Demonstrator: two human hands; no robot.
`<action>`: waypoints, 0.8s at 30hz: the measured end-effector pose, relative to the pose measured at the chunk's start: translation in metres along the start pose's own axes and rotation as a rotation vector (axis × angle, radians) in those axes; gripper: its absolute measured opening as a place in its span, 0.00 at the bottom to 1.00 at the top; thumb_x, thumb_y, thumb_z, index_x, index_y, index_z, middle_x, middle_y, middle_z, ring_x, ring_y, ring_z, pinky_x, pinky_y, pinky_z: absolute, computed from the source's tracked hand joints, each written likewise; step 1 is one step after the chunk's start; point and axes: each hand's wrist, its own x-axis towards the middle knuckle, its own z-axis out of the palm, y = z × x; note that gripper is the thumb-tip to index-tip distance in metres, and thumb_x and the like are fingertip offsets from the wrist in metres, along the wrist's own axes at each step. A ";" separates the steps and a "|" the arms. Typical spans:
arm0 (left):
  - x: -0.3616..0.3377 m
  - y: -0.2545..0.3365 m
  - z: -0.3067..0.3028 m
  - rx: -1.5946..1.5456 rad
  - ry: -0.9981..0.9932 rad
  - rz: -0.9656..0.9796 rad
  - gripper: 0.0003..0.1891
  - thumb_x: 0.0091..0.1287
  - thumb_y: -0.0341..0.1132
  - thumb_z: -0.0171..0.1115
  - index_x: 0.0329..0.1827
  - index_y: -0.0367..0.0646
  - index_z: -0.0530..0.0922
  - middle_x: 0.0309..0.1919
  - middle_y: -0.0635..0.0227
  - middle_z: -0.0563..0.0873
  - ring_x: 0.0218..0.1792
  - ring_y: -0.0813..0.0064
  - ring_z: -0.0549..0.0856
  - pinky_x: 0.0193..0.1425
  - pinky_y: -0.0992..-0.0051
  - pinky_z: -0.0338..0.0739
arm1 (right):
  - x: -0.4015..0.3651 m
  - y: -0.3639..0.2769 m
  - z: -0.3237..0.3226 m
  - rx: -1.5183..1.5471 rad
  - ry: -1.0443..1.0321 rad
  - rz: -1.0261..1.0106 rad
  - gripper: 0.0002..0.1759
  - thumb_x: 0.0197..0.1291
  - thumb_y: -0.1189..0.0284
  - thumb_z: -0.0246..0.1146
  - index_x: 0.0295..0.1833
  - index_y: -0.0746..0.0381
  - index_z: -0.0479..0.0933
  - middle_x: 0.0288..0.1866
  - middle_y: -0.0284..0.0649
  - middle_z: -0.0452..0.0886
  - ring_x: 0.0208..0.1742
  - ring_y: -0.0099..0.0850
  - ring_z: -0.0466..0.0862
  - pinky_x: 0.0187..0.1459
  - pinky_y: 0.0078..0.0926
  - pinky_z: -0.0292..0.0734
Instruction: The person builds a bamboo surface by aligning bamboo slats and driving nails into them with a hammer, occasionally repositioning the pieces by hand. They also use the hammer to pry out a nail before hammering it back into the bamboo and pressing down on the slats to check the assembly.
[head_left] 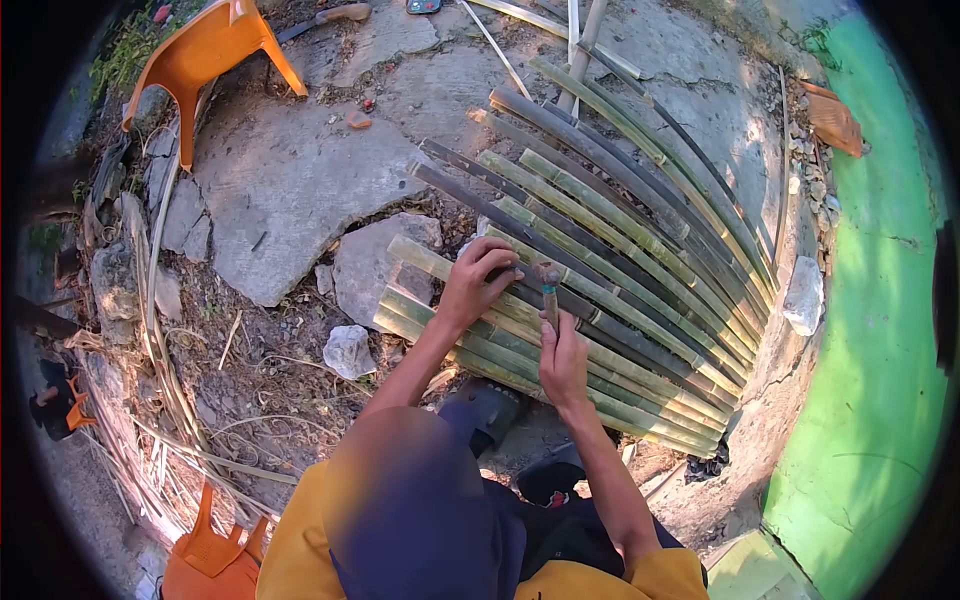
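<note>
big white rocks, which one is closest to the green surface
The right-hand rock, beside the green surface; the other rock lies left of the bamboo poles.

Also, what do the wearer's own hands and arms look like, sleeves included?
The left hand and right hand are bare, ungloved, and neither wrist shows a watch or band. The forearms are uncovered. A plain mustard-yellow cloth sleeve ends near the right elbow; the left sleeve's edge is hard to make out.
</note>
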 end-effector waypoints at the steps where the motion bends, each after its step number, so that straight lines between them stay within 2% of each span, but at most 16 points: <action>1: 0.000 0.000 -0.002 0.001 0.000 -0.001 0.18 0.59 0.23 0.80 0.52 0.42 0.87 0.51 0.63 0.88 0.49 0.59 0.88 0.53 0.63 0.85 | -0.002 0.002 0.002 -0.006 -0.006 0.002 0.13 0.83 0.69 0.55 0.63 0.65 0.73 0.31 0.57 0.81 0.33 0.60 0.85 0.35 0.52 0.74; 3: 0.001 0.003 -0.008 0.129 -0.017 0.055 0.20 0.60 0.27 0.81 0.55 0.46 0.87 0.56 0.63 0.86 0.58 0.59 0.85 0.60 0.60 0.81 | -0.007 0.004 0.007 0.004 0.010 -0.018 0.13 0.83 0.69 0.55 0.63 0.65 0.74 0.32 0.57 0.81 0.34 0.61 0.85 0.35 0.53 0.75; 4: 0.005 0.012 -0.015 0.128 -0.016 0.054 0.20 0.60 0.27 0.81 0.55 0.46 0.87 0.56 0.63 0.86 0.58 0.59 0.85 0.60 0.60 0.81 | -0.009 0.004 0.008 0.014 0.027 -0.040 0.13 0.83 0.69 0.55 0.63 0.65 0.74 0.32 0.58 0.82 0.34 0.61 0.85 0.35 0.53 0.75; 6: 0.008 0.030 -0.028 0.425 -0.024 0.112 0.18 0.67 0.32 0.75 0.60 0.46 0.82 0.57 0.62 0.83 0.66 0.58 0.80 0.72 0.56 0.69 | -0.010 0.003 0.008 0.013 0.033 -0.037 0.13 0.83 0.69 0.55 0.63 0.65 0.74 0.33 0.58 0.82 0.35 0.61 0.85 0.36 0.53 0.75; 7: 0.005 0.029 -0.029 0.425 -0.024 0.113 0.18 0.67 0.32 0.75 0.60 0.46 0.82 0.57 0.62 0.83 0.66 0.58 0.80 0.72 0.56 0.69 | -0.010 0.003 0.008 0.012 0.040 -0.036 0.13 0.83 0.69 0.56 0.63 0.65 0.74 0.33 0.58 0.83 0.35 0.61 0.86 0.36 0.53 0.76; 9: -0.002 0.024 -0.030 0.535 0.061 -0.027 0.16 0.74 0.34 0.68 0.62 0.45 0.80 0.57 0.61 0.83 0.68 0.57 0.78 0.75 0.54 0.61 | -0.011 0.002 0.006 0.020 0.032 -0.012 0.13 0.83 0.69 0.56 0.64 0.65 0.74 0.33 0.58 0.83 0.35 0.61 0.86 0.36 0.52 0.76; 10: -0.001 0.020 -0.029 0.536 0.063 -0.026 0.16 0.74 0.34 0.68 0.62 0.45 0.80 0.57 0.61 0.83 0.68 0.57 0.78 0.75 0.54 0.61 | -0.010 0.002 0.005 0.028 0.024 0.013 0.13 0.83 0.69 0.56 0.64 0.65 0.74 0.33 0.57 0.83 0.35 0.61 0.86 0.36 0.52 0.76; 12: 0.000 0.015 -0.024 0.613 0.158 -0.124 0.10 0.79 0.36 0.61 0.57 0.42 0.79 0.52 0.59 0.83 0.61 0.57 0.80 0.72 0.55 0.63 | -0.010 0.001 0.004 0.048 0.013 0.039 0.14 0.83 0.69 0.56 0.64 0.65 0.74 0.33 0.57 0.83 0.34 0.61 0.86 0.35 0.52 0.76; 13: 0.003 0.012 -0.022 0.614 0.158 -0.128 0.10 0.79 0.36 0.61 0.57 0.42 0.79 0.52 0.59 0.83 0.61 0.57 0.80 0.72 0.55 0.63 | -0.010 0.000 0.005 0.068 0.000 0.064 0.14 0.83 0.69 0.56 0.65 0.64 0.74 0.33 0.57 0.83 0.34 0.60 0.86 0.35 0.52 0.76; 15: 0.013 0.004 -0.016 0.663 0.124 -0.186 0.09 0.81 0.40 0.60 0.52 0.43 0.78 0.47 0.59 0.84 0.52 0.57 0.82 0.68 0.57 0.65 | -0.007 0.000 0.007 0.042 -0.002 0.037 0.14 0.83 0.69 0.56 0.65 0.64 0.74 0.32 0.56 0.83 0.34 0.60 0.86 0.35 0.51 0.76; 16: 0.012 0.000 -0.012 0.662 0.126 -0.186 0.09 0.81 0.40 0.60 0.52 0.43 0.78 0.47 0.59 0.84 0.52 0.57 0.82 0.68 0.57 0.65 | -0.006 -0.001 0.008 0.014 -0.001 0.009 0.14 0.83 0.69 0.56 0.65 0.64 0.74 0.32 0.56 0.83 0.33 0.60 0.86 0.34 0.51 0.76; 18: 0.013 -0.006 -0.007 0.729 0.113 -0.139 0.10 0.81 0.41 0.60 0.47 0.43 0.76 0.42 0.59 0.83 0.46 0.56 0.83 0.62 0.59 0.67 | -0.005 0.003 0.012 -0.003 0.004 -0.021 0.14 0.83 0.68 0.56 0.65 0.64 0.74 0.32 0.56 0.83 0.33 0.60 0.86 0.34 0.52 0.76; 24: 0.012 -0.013 0.002 0.764 0.101 -0.199 0.11 0.82 0.41 0.58 0.46 0.42 0.73 0.41 0.58 0.81 0.41 0.54 0.82 0.50 0.57 0.68 | -0.005 -0.007 0.006 0.004 -0.001 -0.031 0.15 0.84 0.67 0.55 0.66 0.64 0.73 0.33 0.59 0.84 0.36 0.63 0.87 0.35 0.55 0.76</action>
